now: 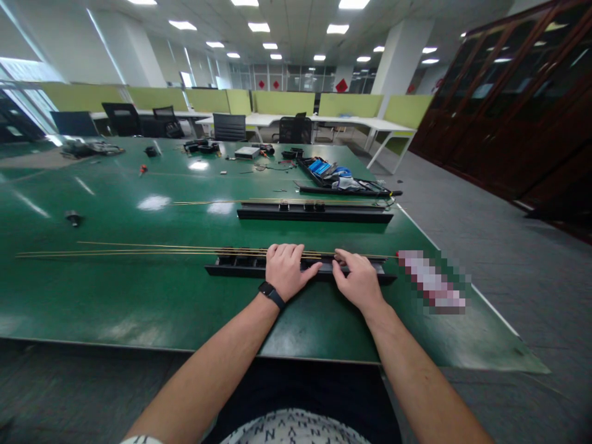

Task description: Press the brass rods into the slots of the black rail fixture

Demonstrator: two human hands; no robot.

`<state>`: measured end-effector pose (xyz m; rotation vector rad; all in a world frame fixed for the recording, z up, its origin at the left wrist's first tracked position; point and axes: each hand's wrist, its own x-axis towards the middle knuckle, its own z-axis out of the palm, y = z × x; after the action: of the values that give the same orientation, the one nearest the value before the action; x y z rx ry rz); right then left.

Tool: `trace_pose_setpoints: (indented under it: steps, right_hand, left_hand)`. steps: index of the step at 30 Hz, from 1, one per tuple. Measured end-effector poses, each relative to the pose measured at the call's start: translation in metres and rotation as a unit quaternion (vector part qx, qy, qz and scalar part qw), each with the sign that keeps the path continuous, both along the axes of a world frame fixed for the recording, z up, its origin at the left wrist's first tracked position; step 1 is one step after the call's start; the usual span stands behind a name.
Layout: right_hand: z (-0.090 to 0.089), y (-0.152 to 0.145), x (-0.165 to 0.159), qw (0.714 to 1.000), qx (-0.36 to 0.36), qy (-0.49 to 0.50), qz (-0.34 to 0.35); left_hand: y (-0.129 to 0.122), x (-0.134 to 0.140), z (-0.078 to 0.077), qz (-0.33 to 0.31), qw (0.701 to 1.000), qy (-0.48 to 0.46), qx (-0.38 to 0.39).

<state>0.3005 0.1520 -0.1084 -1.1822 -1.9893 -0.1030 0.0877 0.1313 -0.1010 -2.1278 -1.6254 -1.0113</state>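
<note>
A long black channel (240,271) lies across the near side of the table, with dark fittings inside it. Several thin brass-coloured rods (152,251) run along its top and stick out far to the left. My left hand (287,268), a dark watch at its wrist, is laid over the middle of the channel; its fingers curl over the rods and far edge, and the thumb points right. Further right, my right hand (358,277) has its fingers bent at the channel's far side, thumb close to the index finger. What lies between those fingertips is too small to name.
A second black channel (314,214) with rods lies behind. Beyond it are a black tray (324,172) of blue and grey items and a small white box (246,152). A blurred-out pinkish object (432,280) lies right, near the table edge (490,305). A small dark part (73,217) sits left.
</note>
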Motion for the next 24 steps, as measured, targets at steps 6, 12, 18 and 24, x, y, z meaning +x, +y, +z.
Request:
trace_pose_setpoints:
  steps: [6, 12, 18, 24]
  right_hand:
    - [0.0005, -0.0007, -0.0012, 1.000, -0.001, -0.001, 0.017]
    - [-0.0001, -0.0023, -0.0038, 0.999, -0.007, -0.011, 0.040]
    - [0.0008, -0.0015, -0.0032, 1.000, -0.010, 0.010, 0.010]
    - [0.0019, -0.0007, -0.0025, 0.999, 0.000, 0.014, -0.028]
  left_hand:
    - [0.0003, 0.0006, -0.0004, 0.002, 1.000, -0.001, 0.006]
    - [-0.0001, 0.0008, 0.0002, 0.001, 1.000, -0.002, 0.001]
    - [0.0002, 0.0006, 0.0000, 0.001, 1.000, -0.006, 0.001]
    - [0.0007, 0.0003, -0.0013, 0.001, 1.000, -0.005, 0.005]
